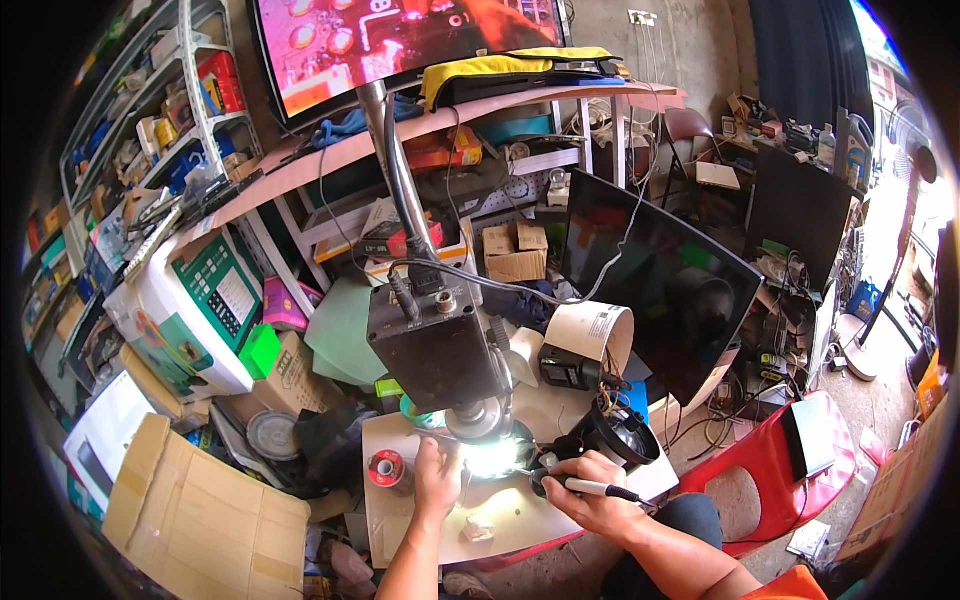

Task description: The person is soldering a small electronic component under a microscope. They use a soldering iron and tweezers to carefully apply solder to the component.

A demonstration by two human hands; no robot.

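1. Now, in the head view, the right hand [598,497] grips a white pen tool [598,488] with a dark cord, above the pale surface [388,522].
2. The front end of the tool points left, toward a very bright light [492,459] under a big black box [437,345].
3. The left hand [437,482] is on the other side of the light. Glare hides its fingertips, so I cannot tell if it holds anything.
4. A red spool [385,467] sits just left of that hand. A small pale lump [478,529] lies between the two arms.
5. Up at the back, a big screen [385,45] shows a pink and red picture.
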